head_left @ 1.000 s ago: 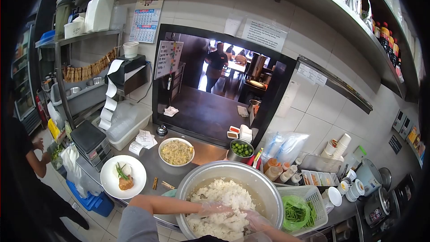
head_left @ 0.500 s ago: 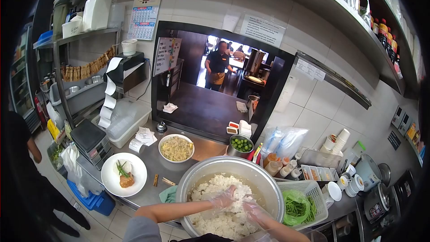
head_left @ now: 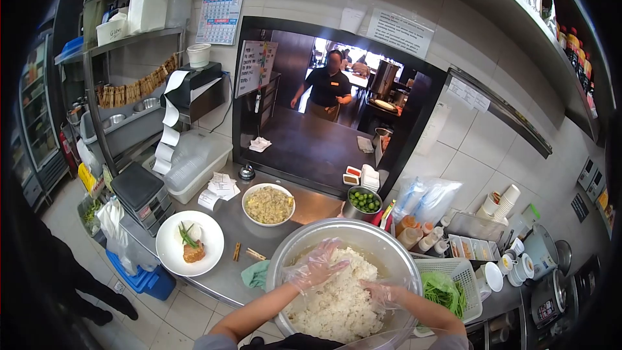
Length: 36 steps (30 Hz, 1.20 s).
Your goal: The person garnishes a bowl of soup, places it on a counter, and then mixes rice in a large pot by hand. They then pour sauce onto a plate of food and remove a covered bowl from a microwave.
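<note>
A big metal pot point(head_left: 280, 251) stands right in front of me with a mound of white rice point(head_left: 340, 301) in it. My left hand point(head_left: 316, 267), in a clear plastic glove, lies at the upper left of the mound, its fingers stretched out and grains stuck to the glove. On the right side of the mound my right hand point(head_left: 381, 294), gloved the same way, touches the rice with its fingers apart; the fingertips are partly hidden in the grains. Neither hand grips a thing I can make out.
Left of the pot are a bowl of fried rice point(head_left: 268, 205), a plate with food point(head_left: 189, 244) and a green cloth point(head_left: 256, 274). To the right sit a basket with green beans point(head_left: 443, 293) and sauce bottles point(head_left: 409, 236). A person point(head_left: 328, 85) stands beyond the hatch.
My left hand has moved up and left, fingers opening out; my right hand has drawn apart from it. The rice is heaped more centrally. The person at the hatch is nearer.
</note>
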Tool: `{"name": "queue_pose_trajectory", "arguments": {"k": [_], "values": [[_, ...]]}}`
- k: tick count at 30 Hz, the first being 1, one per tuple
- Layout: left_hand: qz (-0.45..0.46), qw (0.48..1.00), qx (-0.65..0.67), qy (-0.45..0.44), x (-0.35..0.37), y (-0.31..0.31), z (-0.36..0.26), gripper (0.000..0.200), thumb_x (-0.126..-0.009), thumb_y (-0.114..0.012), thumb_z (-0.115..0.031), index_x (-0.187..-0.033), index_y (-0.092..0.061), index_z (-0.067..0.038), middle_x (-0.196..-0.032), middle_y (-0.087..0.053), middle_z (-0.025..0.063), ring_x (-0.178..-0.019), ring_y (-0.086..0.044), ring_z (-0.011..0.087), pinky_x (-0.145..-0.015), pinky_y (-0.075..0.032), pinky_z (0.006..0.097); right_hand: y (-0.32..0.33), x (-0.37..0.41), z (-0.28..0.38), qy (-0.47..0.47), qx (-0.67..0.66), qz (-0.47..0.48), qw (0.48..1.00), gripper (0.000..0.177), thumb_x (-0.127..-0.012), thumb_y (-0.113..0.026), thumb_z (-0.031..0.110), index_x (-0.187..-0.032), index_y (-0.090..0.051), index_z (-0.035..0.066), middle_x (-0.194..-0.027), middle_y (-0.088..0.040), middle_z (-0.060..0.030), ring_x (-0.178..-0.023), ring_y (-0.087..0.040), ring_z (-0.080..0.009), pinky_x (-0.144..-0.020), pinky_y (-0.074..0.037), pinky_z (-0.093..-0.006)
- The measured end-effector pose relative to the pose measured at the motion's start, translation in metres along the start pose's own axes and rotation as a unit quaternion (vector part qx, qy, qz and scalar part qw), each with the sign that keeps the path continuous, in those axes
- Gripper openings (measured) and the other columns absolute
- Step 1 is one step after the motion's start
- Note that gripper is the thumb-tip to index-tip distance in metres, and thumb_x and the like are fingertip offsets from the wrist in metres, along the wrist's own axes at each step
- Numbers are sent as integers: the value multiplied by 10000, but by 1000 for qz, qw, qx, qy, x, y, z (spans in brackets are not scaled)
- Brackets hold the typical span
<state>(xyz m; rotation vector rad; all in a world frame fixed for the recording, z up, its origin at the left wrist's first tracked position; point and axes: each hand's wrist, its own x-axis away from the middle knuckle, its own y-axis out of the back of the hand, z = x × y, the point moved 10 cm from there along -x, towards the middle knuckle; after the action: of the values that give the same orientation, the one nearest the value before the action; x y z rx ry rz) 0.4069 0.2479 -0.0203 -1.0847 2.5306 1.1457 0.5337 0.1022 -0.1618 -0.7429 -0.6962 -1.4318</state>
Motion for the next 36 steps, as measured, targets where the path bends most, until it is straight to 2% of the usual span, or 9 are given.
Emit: {"name": "queue_pose_trajectory", "arguments": {"k": [3, 6, 10, 15, 18, 22, 25, 30, 36], "values": [[-22, 1000, -12, -3, -5, 3, -5, 525, -824, -535, -411, -1212, -386, -91, -1211, -411, 213, -1138, -393, 384, -935, -342, 439, 25, -48, -39, -12, -72, -43, 996, 801, -769, -600, 455, -1356, -212, 72, -1375, -248, -174, -1244, -307, -267, -1005, -304, -353], [-32, 999, -10, 4, -9, 9, -1, 505, -827, -533, -405, -1203, -395, -97, -1189, -426, 210, -1111, -419, 380, -912, -357, 434, -6, -51, -11, 330, 499, 76, 798, 780, -776, -629, 147, -1380, -136, 111, -1417, -181, -136, -1284, -246, -228, -1031, -274, -328], [-2, 999, 28, 15, -11, 12, -7, 534, -826, -531, -394, -1197, -392, -36, -1151, -445, 248, -1092, -425, 382, -914, -357, 437, -9, -51, -18, 251, 360, 100, 893, 671, -823, -513, 86, -1386, -153, 151, -1450, -96, -61, -1301, -194, -212, -1048, -219, -367], [-5, 999, 48, 16, -11, 13, -6, 507, -833, -524, -384, -1183, -408, -36, -1137, -459, 237, -1065, -446, 375, -903, -365, 433, -67, -18, 8, 558, 380, 155, 721, 554, -861, -415, 119, -1376, -212, 148, -1403, -266, -70, -1253, -312, -235, -1021, -270, -339], [-40, 999, 11, 10, -11, 6, 5, 466, -828, -540, -372, -1168, -424, -74, -1162, -453, 196, -1092, -437, 355, -897, -368, 430, -108, -33, 22, 177, 385, 133, 896, 469, -907, -330, 194, -1363, -244, 122, -1382, -299, -101, -1246, -322, -244, -1019, -265, -320], [-58, 995, -66, -38, -6, 4, -1, 455, -816, -563, -363, -1158, -438, -91, -1174, -452, 176, -1122, -419, 344, -902, -364, 441, -150, -40, 23, 208, 475, 236, 822, 443, -926, -313, 320, -1335, -308, 148, -1373, -318, -91, -1237, -326, -218, -1002, -284, -314], [-54, 995, -79, -21, -6, 9, -3, 458, -816, -566, -359, -1161, -441, -86, -1170, -455, 177, -1136, -406, 341, -916, -354, 450, -149, -58, -13, 25, 410, 185, 893, 433, -920, -322, 365, -1284, -404, 144, -1357, -347, -62, -1228, -334, -205, -993, -290, -334], [-9, 998, -60, -34, -5, -6, 10, 429, -829, -550, -345, -1155, -459, -80, -1187, -454, 169, -1162, -387, 325, -948, -328, 438, -156, -5, 22, 283, 391, 204, 852, 418, -907, -348, 343, -1213, -493, 98, -1271, -460, -27, -1226, -335, -194, -985, -292, -383], [-18, 999, -33, -36, 0, -3, 0, 386, -843, -530, -340, -1133, -493, -87, -1189, -469, 156, -1183, -373, 306, -970, -313, 421, -116, 7, 51, 347, 196, 138, 907, 485, -891, -408, 368, -1231, -444, 24, -1259, -458, -111, -1182, -405, -212, -1026, -224, -415]]}}
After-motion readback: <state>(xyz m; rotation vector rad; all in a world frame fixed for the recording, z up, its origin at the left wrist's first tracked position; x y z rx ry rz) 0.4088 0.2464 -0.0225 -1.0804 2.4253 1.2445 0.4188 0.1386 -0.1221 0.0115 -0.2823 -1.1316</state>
